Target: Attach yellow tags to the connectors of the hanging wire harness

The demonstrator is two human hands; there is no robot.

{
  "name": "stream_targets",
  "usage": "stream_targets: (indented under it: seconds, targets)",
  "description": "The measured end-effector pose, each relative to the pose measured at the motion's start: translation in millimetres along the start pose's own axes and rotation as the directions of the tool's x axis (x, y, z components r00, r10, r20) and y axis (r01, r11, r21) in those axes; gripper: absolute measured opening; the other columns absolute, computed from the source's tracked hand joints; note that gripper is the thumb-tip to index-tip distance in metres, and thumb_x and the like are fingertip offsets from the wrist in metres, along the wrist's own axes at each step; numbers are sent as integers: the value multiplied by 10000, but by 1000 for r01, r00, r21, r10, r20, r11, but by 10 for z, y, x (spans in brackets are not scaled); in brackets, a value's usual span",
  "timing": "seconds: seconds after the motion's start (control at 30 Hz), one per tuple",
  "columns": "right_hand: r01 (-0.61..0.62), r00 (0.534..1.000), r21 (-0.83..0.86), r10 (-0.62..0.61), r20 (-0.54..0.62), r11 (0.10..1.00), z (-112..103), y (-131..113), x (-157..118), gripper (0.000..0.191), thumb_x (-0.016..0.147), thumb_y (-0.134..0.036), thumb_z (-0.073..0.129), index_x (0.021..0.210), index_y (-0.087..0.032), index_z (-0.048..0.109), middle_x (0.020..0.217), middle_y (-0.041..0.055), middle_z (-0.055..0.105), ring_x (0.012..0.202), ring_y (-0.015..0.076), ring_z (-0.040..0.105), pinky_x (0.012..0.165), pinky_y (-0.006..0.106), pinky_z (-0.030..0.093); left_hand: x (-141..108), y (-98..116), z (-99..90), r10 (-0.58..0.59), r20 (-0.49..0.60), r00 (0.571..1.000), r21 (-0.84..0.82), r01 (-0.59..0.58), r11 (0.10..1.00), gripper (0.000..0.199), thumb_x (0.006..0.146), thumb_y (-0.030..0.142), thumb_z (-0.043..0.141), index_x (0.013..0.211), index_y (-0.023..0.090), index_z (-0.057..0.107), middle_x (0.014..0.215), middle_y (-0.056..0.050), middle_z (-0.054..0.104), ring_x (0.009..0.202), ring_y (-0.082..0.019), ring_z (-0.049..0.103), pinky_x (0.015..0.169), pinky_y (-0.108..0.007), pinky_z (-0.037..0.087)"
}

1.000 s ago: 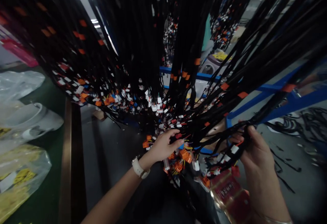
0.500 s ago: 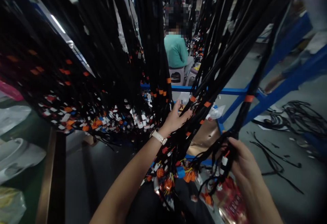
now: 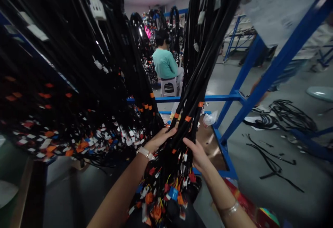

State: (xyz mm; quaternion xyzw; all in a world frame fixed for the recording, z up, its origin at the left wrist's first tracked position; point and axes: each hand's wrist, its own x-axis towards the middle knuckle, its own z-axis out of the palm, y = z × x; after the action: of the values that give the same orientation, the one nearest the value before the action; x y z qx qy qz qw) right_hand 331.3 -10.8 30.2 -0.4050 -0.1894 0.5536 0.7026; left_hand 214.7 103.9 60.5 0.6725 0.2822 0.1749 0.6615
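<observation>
A thick bundle of black wiring harnesses [image 3: 191,104] with orange tape marks hangs down in front of me. My left hand [image 3: 160,140], a pale watch on its wrist, grips the bundle from the left side. From the right, my right hand [image 3: 197,152] is wrapped round the same bundle, its thumb in front and its other fingers hidden behind the cables. Below both hands the harness ends spread out, with orange, white and red connectors and a blue connector [image 3: 173,193] among them.
Many more hanging harnesses [image 3: 104,65] fill the left side. A blue frame [image 3: 221,98] runs behind the bundle and up the right. Loose cables [image 3: 291,115] lie on the floor at right. A person in a green top [image 3: 165,62] sits on a stool [image 3: 168,86] beyond.
My right hand has brought a separate harness from the right in against the main bundle. My left hand, spread earlier, has closed on the bundle. The view has shifted to the right.
</observation>
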Motion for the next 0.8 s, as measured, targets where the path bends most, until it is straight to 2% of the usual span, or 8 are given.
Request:
stream_targets:
  seconds: [0.1, 0.2, 0.3, 0.43, 0.53, 0.6, 0.67, 0.8]
  targets:
    - [140, 990, -211, -138, 21, 967, 146, 36, -145, 453, 738, -356, 677, 1157, -232, 558, 1028, 24, 688, 1043, 246, 597, 923, 416, 456, 0, -91, -1, -81, -6, 997, -140, 79, 987, 617, 789, 655, 418, 1069, 154, 644, 972, -96, 701, 945, -230, 627, 867, -342, 471]
    - [330, 943, -358, -321, 85, 873, 272, 89, -264, 548, 745, -351, 662, 1252, -235, 490, 1156, 44, 626, 1115, 252, 540, 982, 420, 401, -5, -155, 9, -148, 44, 988, -232, 154, 960, 701, 794, 700, 311, 1143, 170, 608, 1022, -112, 691, 1021, -240, 608, 921, -362, 454]
    - [370, 921, -420, -386, 51, 829, 347, 142, -275, 637, 756, -351, 636, 1337, -259, 394, 1238, 52, 571, 1176, 261, 490, 1002, 428, 381, -58, -144, 11, -152, 76, 985, -230, 166, 959, 705, 809, 684, 295, 1245, 184, 535, 1168, -115, 633, 1152, -248, 534, 996, -377, 406]
    - [362, 873, -567, -483, -73, 740, 380, 192, -198, 755, 765, -326, 607, 1417, -277, 230, 1369, 64, 450, 1302, 283, 347, 1061, 482, 294, -138, -7, 28, 32, 36, 999, -70, -30, 997, 691, 800, 597, 463, 1377, 230, 365, 1389, -77, 453, 1311, -237, 363, 1105, -361, 274]
    - [378, 842, -666, -538, -42, 643, 397, 246, -207, 800, 756, -283, 598, 1437, -239, 180, 1450, 93, 337, 1354, 305, 245, 1085, 514, 238, -132, 139, 118, 102, 66, 993, 61, -106, 993, 881, 744, 505, 615, 1445, 227, 159, 1452, -96, 350, 1331, -255, 322, 1117, -386, 242]
    - [396, 838, -708, -546, 17, 585, 368, 281, -251, 806, 738, -265, 611, 1434, -218, 207, 1457, 109, 327, 1363, 325, 220, 1086, 537, 224, -98, 216, 226, 130, 3, 992, 178, -128, 976, 1050, 695, 443, 688, 1453, 233, -7, 1471, -118, 297, 1333, -270, 313, 1110, -414, 242]
    - [437, 832, -730, -544, 107, 525, 258, 287, -288, 768, 725, -261, 629, 1410, -200, 285, 1430, 128, 372, 1352, 342, 246, 1082, 550, 222, -53, 260, 358, 194, -141, 971, 337, -137, 931, 1161, 644, 389, 737, 1441, 241, -94, 1496, -130, 218, 1352, -287, 266, 1113, -430, 220]
    - [534, 834, -720, -414, 364, 444, -259, 126, -160, 577, 764, -312, 619, 1308, -203, 462, 1318, 135, 517, 1253, 320, 428, 1041, 506, 325, 43, 268, 578, 355, -328, 875, 578, -112, 809, 1090, 643, 308, 712, 1449, 216, -16, 1479, -138, 223, 1355, -285, 251, 1103, -415, 243]
